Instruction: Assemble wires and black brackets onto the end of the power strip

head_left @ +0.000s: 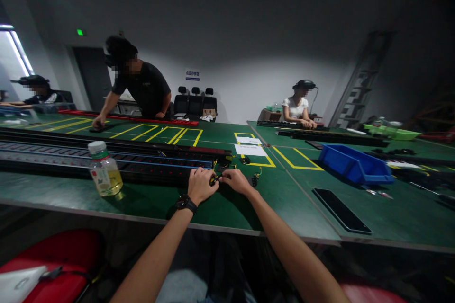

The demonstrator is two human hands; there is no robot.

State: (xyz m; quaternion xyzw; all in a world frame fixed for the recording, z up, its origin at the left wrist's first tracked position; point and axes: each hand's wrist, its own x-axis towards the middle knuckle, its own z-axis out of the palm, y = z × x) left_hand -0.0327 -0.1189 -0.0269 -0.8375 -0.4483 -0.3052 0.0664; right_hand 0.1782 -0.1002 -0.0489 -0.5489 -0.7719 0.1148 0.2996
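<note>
Currently at the bench edge: left hand (201, 184) and right hand (236, 181) are meeting knuckle to knuckle over the green table (149, 201). Both are curling closed on one small yellow-and-black connector (214, 180).

- Connector: sitting in the gap between the two hands and being pinched from either side. It is lying to the right of the left fingers and to the left of the right fingers. Neither hand is reading as nearer, though the left fingers are covering more of it. Its own long axis cannot be told, as the part is too small.
- Rail (106, 161): long black strip, its long axis running leftward from the left hand. Its near end is lying just beyond the left knuckles, just beside the connector.
- Watch (185, 203): sitting on the left wrist.
- Bottle (104, 169): standing upright well to the left of the left hand, in front of the rail.
- Papers (250, 149): lying beyond the right hand.
- Bin (355, 164), blue: resting well to the right of the right hand.
- Black slab (341, 210): lying flat to the right, closer in than the bin.
- Person in dark shirt (144, 87): leaning over a far bench, hands well apart from these two.
</note>
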